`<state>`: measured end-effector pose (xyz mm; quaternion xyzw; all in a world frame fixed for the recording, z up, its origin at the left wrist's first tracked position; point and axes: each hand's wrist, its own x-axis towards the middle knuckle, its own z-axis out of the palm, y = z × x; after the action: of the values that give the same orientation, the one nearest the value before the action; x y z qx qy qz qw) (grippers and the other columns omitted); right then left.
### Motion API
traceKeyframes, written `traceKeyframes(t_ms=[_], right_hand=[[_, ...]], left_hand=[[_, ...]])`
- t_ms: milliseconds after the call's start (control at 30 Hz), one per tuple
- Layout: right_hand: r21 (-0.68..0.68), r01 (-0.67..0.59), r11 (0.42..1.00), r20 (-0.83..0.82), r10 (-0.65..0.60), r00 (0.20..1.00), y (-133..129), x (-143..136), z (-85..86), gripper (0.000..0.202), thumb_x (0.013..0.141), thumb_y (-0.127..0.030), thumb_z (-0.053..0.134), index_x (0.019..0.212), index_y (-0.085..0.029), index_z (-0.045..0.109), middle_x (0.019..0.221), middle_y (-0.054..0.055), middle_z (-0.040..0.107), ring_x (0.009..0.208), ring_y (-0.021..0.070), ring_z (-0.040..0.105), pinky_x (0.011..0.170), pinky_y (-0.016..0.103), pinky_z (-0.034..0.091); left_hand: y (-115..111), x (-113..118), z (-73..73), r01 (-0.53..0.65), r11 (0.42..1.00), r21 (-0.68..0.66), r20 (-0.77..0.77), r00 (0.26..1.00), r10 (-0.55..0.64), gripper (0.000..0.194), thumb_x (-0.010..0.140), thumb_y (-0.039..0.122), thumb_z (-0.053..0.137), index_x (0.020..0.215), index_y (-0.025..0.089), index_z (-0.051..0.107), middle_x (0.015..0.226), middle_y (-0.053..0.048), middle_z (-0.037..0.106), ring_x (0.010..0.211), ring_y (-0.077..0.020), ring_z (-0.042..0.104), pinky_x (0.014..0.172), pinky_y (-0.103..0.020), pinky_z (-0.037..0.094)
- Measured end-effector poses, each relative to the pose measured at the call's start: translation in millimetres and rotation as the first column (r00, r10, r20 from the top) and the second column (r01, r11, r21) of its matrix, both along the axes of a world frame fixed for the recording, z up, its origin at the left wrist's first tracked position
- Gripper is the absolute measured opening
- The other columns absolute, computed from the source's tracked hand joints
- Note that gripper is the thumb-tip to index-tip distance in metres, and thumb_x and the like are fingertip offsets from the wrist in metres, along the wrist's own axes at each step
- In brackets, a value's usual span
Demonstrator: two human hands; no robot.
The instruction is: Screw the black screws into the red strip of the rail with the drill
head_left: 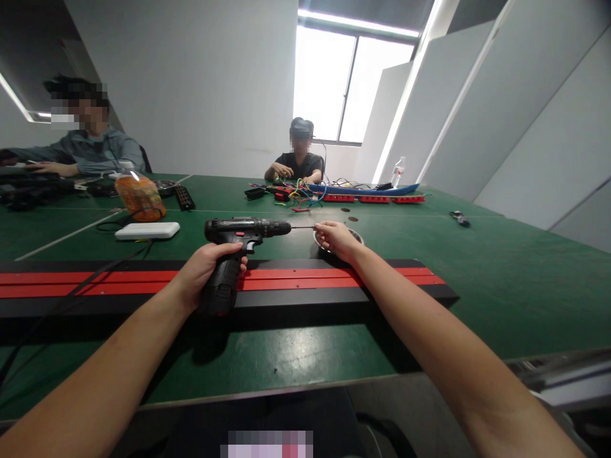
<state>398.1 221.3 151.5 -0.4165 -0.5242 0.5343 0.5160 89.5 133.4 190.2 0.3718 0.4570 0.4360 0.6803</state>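
My left hand (203,270) is wrapped round the grip of a black cordless drill (226,280), held level above the table with its chuck pointing right. A long thin driver bit (301,227) sticks out of the chuck. The fingers of my right hand (337,240) pinch at the bit's tip; whether a small screw is between them I cannot make out. Just behind and below my right hand stands a round metal bowl (357,236), partly covered by it. Under both hands lies a long black bar with red strips (286,280).
On the green table (501,267) are a white power strip (147,231) with a black cable, an orange-filled plastic container (140,197), coloured wires (300,191), a blue strip (367,189) and a water bottle (398,172). Two other people sit at the far side and left.
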Motion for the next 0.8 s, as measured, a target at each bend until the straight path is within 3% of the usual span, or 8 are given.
traceKeyframes(t_ms=[800], right_hand=[[0.072, 0.004, 0.997, 0.09, -0.011, 0.996, -0.9, 2.5, -1.5, 0.029, 0.078, -0.039, 0.073, 0.074, -0.015, 0.058, 0.056, -0.003, 0.047, 0.045, 0.0064, 0.037, 0.042, 0.021, 0.023]], left_hand=[[-1.0, 1.8, 2.3, -0.024, 0.999, 0.031, -0.03, 0.999, 0.025, 0.009, 0.08, 0.017, 0.066, 0.084, 0.009, 0.066, 0.073, -0.011, 0.067, 0.057, -0.0173, 0.067, 0.052, -0.024, 0.057]])
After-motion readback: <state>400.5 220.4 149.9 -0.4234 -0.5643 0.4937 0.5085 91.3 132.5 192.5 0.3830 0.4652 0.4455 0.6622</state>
